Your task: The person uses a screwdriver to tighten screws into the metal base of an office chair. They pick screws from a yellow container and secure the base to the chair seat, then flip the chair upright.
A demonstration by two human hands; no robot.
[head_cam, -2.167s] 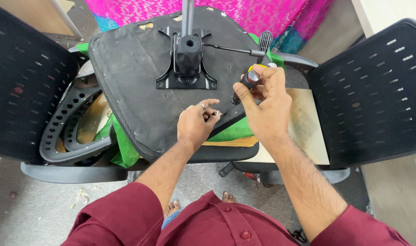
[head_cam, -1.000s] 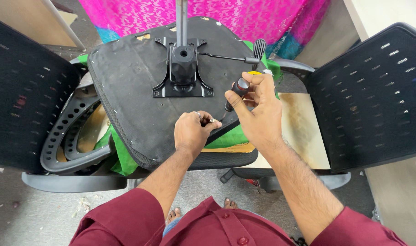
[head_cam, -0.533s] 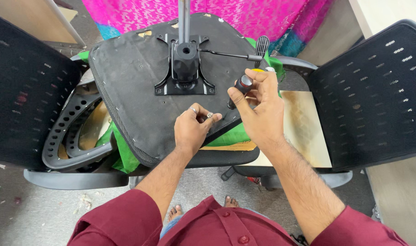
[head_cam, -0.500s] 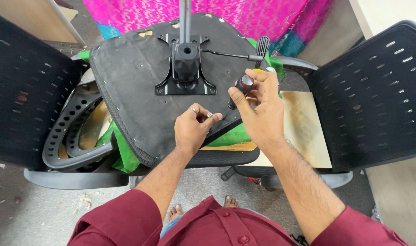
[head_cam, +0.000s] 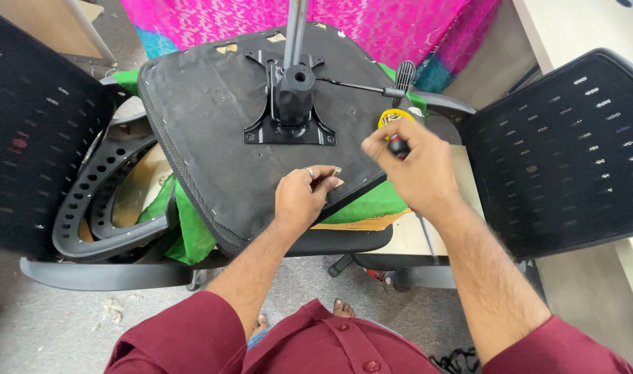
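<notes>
Grey concrete floor and a pink cloth surround a cluttered work area where an upturned black seat pan (head_cam: 212,131) lies between two mesh chair backs. Keep the left hand (head_cam: 301,201) pinching its small fastener near the pan's front edge, and bring the black-handled tool, gripped in the closed right hand (head_cam: 417,170), down squarely. A black metal mechanism plate (head_cam: 290,104) with an upright post is bolted to the pan's centre.

My left hand (head_cam: 299,201) has 1 silver ring on a finger, bare forearm below it. My right hand (head_cam: 417,170) has no ring showing, forearm bare and hairy. Maroon shirt, sleeves pushed up near the elbows, 2 matching buttons down the front placket. Bare toes below.
</notes>
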